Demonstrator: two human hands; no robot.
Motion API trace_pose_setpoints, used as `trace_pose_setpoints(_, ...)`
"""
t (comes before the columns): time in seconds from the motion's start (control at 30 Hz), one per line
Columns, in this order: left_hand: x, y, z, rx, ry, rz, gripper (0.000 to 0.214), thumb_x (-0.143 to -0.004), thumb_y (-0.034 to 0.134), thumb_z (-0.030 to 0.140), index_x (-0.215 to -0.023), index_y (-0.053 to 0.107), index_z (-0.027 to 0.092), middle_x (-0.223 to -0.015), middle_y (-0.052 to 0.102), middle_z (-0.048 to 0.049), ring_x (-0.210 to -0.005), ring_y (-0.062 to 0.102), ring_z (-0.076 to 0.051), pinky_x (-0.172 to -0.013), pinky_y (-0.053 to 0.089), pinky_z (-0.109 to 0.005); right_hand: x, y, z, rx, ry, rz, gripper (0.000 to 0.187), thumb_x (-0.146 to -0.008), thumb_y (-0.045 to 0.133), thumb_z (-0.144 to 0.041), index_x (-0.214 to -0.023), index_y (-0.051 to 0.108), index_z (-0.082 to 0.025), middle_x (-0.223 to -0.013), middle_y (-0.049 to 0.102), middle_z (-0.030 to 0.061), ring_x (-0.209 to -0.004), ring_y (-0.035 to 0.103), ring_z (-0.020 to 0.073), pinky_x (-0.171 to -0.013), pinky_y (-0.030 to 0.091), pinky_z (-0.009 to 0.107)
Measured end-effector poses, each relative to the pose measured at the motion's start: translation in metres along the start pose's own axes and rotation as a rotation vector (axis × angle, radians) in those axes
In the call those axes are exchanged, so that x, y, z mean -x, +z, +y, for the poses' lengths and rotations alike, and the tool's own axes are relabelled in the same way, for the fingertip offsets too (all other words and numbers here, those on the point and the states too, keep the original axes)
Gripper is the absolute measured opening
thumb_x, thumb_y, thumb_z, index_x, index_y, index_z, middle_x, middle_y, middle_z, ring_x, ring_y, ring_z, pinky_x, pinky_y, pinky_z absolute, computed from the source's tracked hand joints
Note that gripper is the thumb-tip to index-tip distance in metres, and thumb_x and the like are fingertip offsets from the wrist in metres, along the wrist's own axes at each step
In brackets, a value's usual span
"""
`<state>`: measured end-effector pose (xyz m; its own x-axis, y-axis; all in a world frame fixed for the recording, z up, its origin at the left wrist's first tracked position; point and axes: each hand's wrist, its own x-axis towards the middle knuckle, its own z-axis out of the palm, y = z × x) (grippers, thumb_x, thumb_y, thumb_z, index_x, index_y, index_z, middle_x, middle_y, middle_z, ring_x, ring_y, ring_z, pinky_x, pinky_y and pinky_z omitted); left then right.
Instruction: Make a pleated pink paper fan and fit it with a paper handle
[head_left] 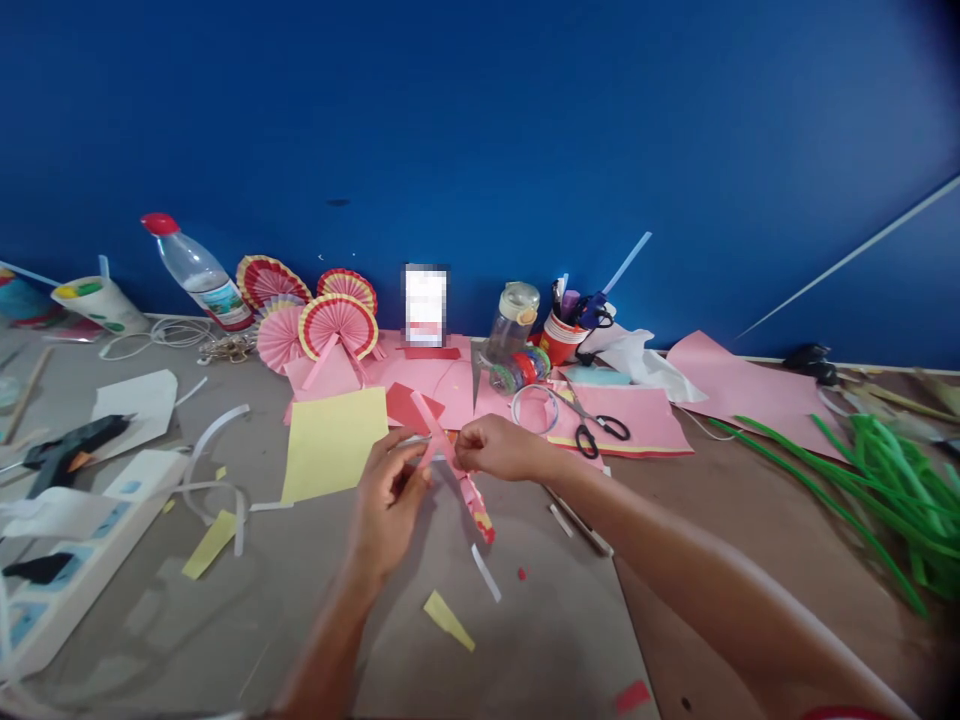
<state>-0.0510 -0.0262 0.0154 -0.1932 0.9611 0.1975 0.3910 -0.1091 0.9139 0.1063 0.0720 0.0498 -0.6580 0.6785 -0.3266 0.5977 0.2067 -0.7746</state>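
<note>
A folded pink paper piece [471,492] with a red and yellow edge is held above the grey table in front of me. My left hand [390,495] has its fingers closed on the left side of this paper. Pinching it from the right is my right hand [491,447], whose fingertips are partly hidden behind the knuckles. A pink strip sticks up between the two hands. Behind them lies a red paper piece [412,405], and to their left a yellow sheet [337,440]. Finished-looking pleated paper fans [339,328] stand at the back.
Scissors [592,425] and a tape roll [535,408] lie at the right, near a glass jar [514,318] and a cup of pens [562,338]. A power strip [97,560] and glue gun [75,445] occupy the left. Green pipe cleaners [892,490] lie far right. A bottle [202,275] leans behind.
</note>
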Motion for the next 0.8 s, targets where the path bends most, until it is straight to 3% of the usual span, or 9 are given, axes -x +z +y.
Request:
trace_pose_setpoints(0.17, 0.016, 0.008, 0.002, -0.177, 0.077, -0.004, 0.022, -0.085, 0.048, 0.017, -0.105, 0.057, 0.02, -0.103, 0.06, -0.007, -0.083, 0.061, -0.014, -0.069, 0.051, -0.026, 0.013, 0.015, 0.016, -0.145, -0.027, 0.269, 0.011, -0.07, 0.056, -0.023, -0.061, 0.055, -0.016, -0.057, 0.051, -0.0051, -0.055, 0.045, 0.0086, -0.053, 0.033, 0.02)
trace_pose_setpoints(0.27, 0.021, 0.009, 0.006, -0.269, 0.156, -0.021, 0.017, -0.085, 0.046, 0.013, -0.099, 0.054, 0.02, -0.099, 0.06, -0.0058, -0.084, 0.061, -0.014, -0.07, 0.051, -0.025, 0.024, 0.021, 0.019, -0.18, -0.052, 0.344, 0.013, -0.073, 0.055, -0.023, -0.061, 0.055, -0.016, -0.058, 0.053, -0.0048, -0.058, 0.046, 0.009, -0.056, 0.034, 0.02)
trace_pose_setpoints(0.4, 0.02, 0.008, 0.015, -0.483, 0.361, 0.012, 0.017, -0.086, 0.043, 0.01, -0.094, 0.054, 0.02, -0.105, 0.059, -0.0081, -0.09, 0.062, -0.015, -0.073, 0.05, -0.024, 0.033, 0.024, 0.018, -0.22, -0.032, 0.418, 0.014, -0.074, 0.055, -0.024, -0.063, 0.056, -0.016, -0.06, 0.056, -0.004, -0.06, 0.049, 0.0098, -0.057, 0.035, 0.021)
trace_pose_setpoints(0.5, 0.019, 0.007, 0.025, -0.707, 0.448, -0.009, 0.023, -0.085, 0.04, 0.005, -0.093, 0.056, 0.02, -0.105, 0.06, -0.0089, -0.085, 0.063, -0.016, -0.07, 0.049, -0.026, 0.035, 0.026, 0.017, -0.168, -0.063, 0.491, 0.012, -0.074, 0.054, -0.022, -0.063, 0.056, -0.017, -0.062, 0.057, -0.0029, -0.061, 0.05, 0.0109, -0.058, 0.036, 0.021)
trace_pose_setpoints(0.6, 0.019, 0.008, 0.032, -0.877, 0.439, -0.047, 0.024, -0.083, 0.041, 0.003, -0.09, 0.056, 0.02, -0.089, 0.064, -0.0054, -0.075, 0.063, -0.017, -0.065, 0.048, -0.027, 0.034, 0.028, 0.016, -0.057, -0.147, 0.587, 0.01, -0.073, 0.053, -0.017, -0.063, 0.055, -0.017, -0.062, 0.058, -0.0017, -0.06, 0.051, 0.0118, -0.06, 0.037, 0.023)
trace_pose_setpoints(0.8, 0.021, 0.011, 0.04, -1.022, 0.458, -0.048, 0.016, -0.083, 0.048, 0.007, -0.087, 0.056, 0.02, -0.072, 0.062, -0.001, -0.062, 0.058, -0.017, -0.061, 0.043, -0.03, 0.036, 0.028, 0.015, 0.16, -0.256, 0.777, 0.01, -0.07, 0.053, -0.011, -0.063, 0.053, -0.018, -0.063, 0.06, -0.0002, -0.064, 0.052, 0.0149, -0.073, 0.035, 0.03)
